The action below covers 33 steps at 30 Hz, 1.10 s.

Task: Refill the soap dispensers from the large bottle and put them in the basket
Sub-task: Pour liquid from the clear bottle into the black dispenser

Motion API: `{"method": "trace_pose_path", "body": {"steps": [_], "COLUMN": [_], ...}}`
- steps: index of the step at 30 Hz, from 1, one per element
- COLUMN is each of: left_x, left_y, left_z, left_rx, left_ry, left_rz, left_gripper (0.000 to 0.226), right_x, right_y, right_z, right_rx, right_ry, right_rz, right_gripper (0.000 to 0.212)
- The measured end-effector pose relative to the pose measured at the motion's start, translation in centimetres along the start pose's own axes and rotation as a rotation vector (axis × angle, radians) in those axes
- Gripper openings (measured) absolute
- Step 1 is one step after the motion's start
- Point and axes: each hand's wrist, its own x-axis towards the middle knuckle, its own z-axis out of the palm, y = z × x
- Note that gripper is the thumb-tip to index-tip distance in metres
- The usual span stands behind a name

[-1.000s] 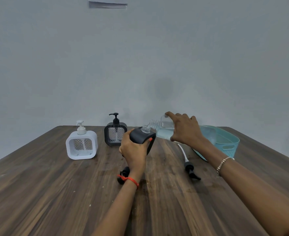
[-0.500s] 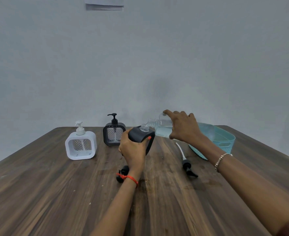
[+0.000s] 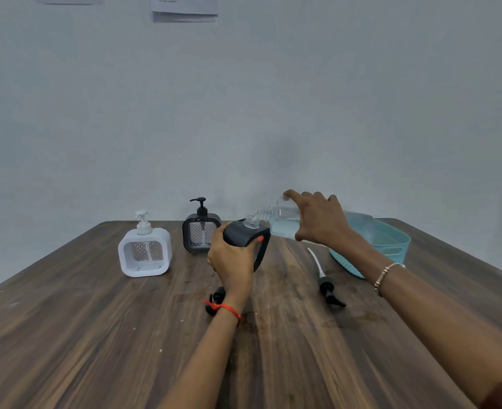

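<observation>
so the black dispenser (image 3: 245,238) with its pump off sits mid-table, tipped a bit toward the right, and the left hand (image 3: 232,259) is wrapped tight around its body to steady it. the right hand (image 3: 317,217) is clamped on the clear large bottle (image 3: 279,219), tilted so its threaded mouth hangs right over the dispenser's open neck — looks like the pour is underway, though i can't make out an actual stream. if i were doing it: keep the two mouths nearly touching, tip slow, and watch the liquid level since the black shell hides how full it is. easy to overshoot and slop onto the wooden table (image 3: 96,335).

the removed pump (image 3: 324,281) with its white tube lies just right of the dispenser, and another dark cap (image 3: 216,296) is half hidden behind the left wrist. the white dispenser (image 3: 145,251) and a second black dispenser (image 3: 200,229) wait at the back left, pumps on. the teal basket (image 3: 391,246) sits to the right, behind the right forearm — nothing visible in it.
</observation>
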Motion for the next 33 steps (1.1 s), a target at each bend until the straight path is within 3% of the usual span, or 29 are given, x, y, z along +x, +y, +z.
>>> {"method": "trace_pose_path", "body": {"steps": [33], "left_x": [0.09], "left_y": [-0.02], "left_z": [-0.46], "left_rx": [-0.036], "left_ry": [-0.027], "left_rz": [0.014], "left_gripper": [0.060], "right_x": [-0.06], "right_y": [0.26], "right_z": [0.24], "right_rx": [0.025], "right_ry": [-0.051], "right_rz": [0.006], "right_gripper": [0.079]}}
